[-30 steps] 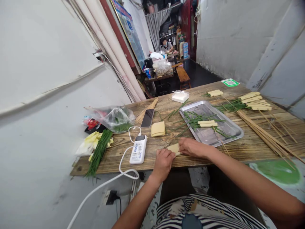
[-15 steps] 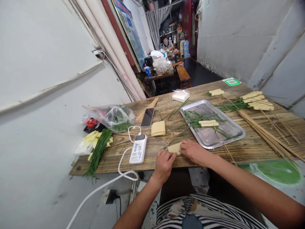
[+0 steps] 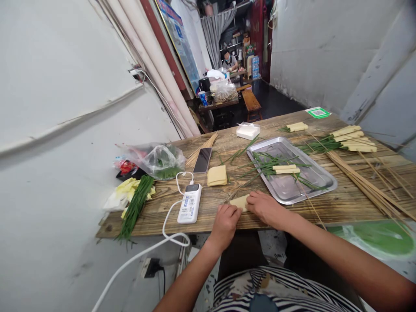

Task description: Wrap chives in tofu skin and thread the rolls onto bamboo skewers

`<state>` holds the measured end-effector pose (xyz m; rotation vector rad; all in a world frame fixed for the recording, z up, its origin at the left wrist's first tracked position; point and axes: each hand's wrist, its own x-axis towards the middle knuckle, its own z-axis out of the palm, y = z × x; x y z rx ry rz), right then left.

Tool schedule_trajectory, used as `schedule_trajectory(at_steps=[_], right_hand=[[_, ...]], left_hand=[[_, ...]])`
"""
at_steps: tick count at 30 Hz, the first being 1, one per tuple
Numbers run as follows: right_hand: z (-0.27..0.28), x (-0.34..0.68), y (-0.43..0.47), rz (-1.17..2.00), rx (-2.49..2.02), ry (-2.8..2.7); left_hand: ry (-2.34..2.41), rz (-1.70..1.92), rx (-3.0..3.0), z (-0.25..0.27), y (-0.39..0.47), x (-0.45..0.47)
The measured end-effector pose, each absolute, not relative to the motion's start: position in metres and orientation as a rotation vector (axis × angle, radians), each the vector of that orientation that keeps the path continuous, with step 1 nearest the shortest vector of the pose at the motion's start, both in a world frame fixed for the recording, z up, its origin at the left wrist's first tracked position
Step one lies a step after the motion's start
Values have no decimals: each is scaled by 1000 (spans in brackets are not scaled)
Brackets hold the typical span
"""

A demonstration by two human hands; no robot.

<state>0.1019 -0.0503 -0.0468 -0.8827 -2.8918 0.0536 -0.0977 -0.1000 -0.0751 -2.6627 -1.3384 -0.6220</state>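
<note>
A pale yellow tofu sheet (image 3: 239, 202) lies on the wooden table near its front edge, partly covered by my fingers. My left hand (image 3: 225, 222) is closed with bent fingers at its near left edge. On the right side, my right hand (image 3: 264, 209) pinches the same sheet, thumb hidden. Beyond them sits a stack of square tofu sheets (image 3: 216, 175). A metal tray (image 3: 320, 175) holds green chives (image 3: 264, 160) and tofu rolls (image 3: 286, 169) on a thin skewer.
Left of my hands are a white power bank (image 3: 189, 203) with a cable, a phone (image 3: 203, 160), a chive bundle (image 3: 136, 207) and a plastic bag (image 3: 162, 160). Bamboo skewers (image 3: 364, 180) and more skewered rolls (image 3: 354, 138) lie right. A person (image 3: 229, 60) sits far back.
Both hands stay at the tofu sheet with only a slight shift of the fingers. The whole view has moved a little; the other things lie as before.
</note>
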Motion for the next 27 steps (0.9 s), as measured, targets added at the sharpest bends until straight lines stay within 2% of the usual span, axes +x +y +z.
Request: schedule_trajectory(at_steps=[11,14,21,27], right_hand=[[-56,104,-38,243,-856,-2841],[-60,104,-38,283,-854,-2790],[-53,106,-50,73,-878,-2807],[-50,100,-52,81,-912,-2818]], left_hand=[[-1594,-756,-2725,-61,-95,-94],[-1635,-684,-2734,-58,-94,-93],[-1821,-491,-2843,-42,-87,-90],[-1895,-530,-2829,-42,-86,-87]])
